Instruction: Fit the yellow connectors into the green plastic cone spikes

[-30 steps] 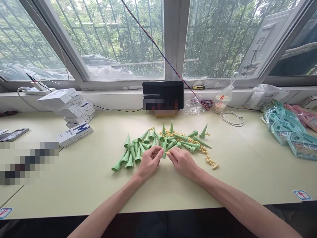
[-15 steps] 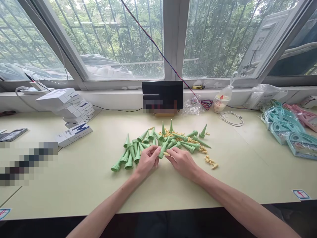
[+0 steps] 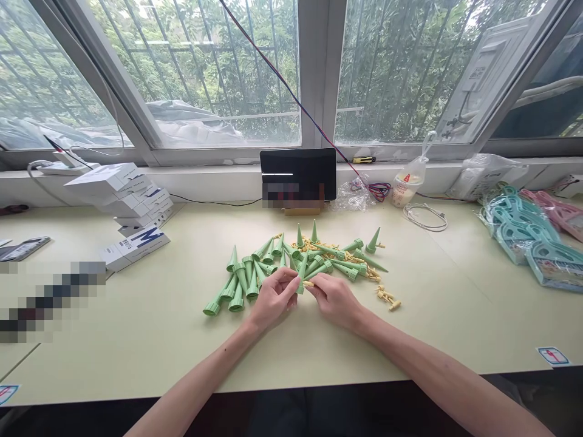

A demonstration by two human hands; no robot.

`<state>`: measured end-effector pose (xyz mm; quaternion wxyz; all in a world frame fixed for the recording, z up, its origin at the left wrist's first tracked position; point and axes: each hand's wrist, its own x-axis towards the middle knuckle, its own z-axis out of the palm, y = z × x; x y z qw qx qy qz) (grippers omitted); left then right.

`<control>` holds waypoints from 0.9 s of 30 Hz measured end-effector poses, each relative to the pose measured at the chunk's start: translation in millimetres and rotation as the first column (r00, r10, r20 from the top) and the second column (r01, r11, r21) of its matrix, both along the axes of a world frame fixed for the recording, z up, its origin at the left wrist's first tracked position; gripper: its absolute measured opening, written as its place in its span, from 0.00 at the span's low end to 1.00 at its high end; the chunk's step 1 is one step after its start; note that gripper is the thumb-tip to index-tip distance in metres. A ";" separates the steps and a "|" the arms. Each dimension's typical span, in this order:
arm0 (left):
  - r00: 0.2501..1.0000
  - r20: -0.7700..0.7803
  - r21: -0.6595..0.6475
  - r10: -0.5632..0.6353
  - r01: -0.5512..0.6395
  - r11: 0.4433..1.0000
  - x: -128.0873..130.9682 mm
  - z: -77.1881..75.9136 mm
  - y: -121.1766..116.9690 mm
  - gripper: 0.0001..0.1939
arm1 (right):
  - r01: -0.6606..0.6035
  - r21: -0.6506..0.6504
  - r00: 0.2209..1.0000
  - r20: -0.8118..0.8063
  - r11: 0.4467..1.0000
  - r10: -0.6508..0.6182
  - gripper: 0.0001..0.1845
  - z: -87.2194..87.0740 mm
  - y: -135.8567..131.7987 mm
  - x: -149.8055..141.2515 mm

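The left hand [image 3: 276,298] pinches a green plastic spike [image 3: 302,271] between its thumb and bent fingers, which curl behind it. This spike is in front of the pile, between the two hands, with its narrow tip up and its wider base down. The right hand [image 3: 337,297] has its thumb and forefinger closed on a small yellow piece [image 3: 308,283], its remaining fingers folded in. The piece points at the side of the spike near the base; whether its end sits in the spike or only touches it cannot be told.

Just beyond the hands lies a heap of similar green spikes [image 3: 239,274], smooth tapering cones with wide, ribbed collars. Several show hollow round openings, and a few stand upright on their collars at the back. Small yellow pieces are strewn among them, and a little cluster of yellow pieces [image 3: 388,299] lies apart, near the right forearm.

The table [image 3: 182,346] is pale and smooth. On its left side, white cardboard boxes [image 3: 136,247] are stacked, the front one printed with a large blue "M"; the smaller print is too fine to read. At the right, teal plastic hangers [image 3: 523,227] lie in clear, shiny wrapping.
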<state>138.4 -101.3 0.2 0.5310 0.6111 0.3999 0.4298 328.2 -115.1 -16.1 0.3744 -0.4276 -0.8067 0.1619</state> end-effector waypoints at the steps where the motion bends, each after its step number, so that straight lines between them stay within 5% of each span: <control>1: 1.000 -0.004 0.015 -0.008 0.008 1.000 -0.2 -1.3 -0.3 0.14 | -0.010 -0.021 0.999 -0.032 1.000 0.009 0.19 -0.1 0.5 0.1; 9: 0.995 -0.088 0.180 -0.054 0.069 0.981 -2.8 -6.9 0.9 0.11 | -0.097 -0.164 0.968 -0.244 0.982 0.055 0.23 8.8 0.3 -1.4; 16: 0.990 -0.141 0.311 -0.013 0.057 0.949 -2.7 -3.8 1.0 0.10 | -0.200 -0.378 0.927 -0.372 0.904 0.050 0.23 16.7 -0.6 -0.5; 22: 0.999 -0.041 0.156 -0.026 0.032 0.987 0.5 3.3 0.9 0.15 | -0.036 -0.098 0.974 -0.227 0.995 0.013 0.23 8.4 7.1 3.6; 27: 1.000 0.013 0.103 0.005 -0.006 0.995 1.0 7.1 1.8 0.18 | 0.005 0.050 0.997 -0.083 0.999 -0.001 0.21 2.3 10.1 9.0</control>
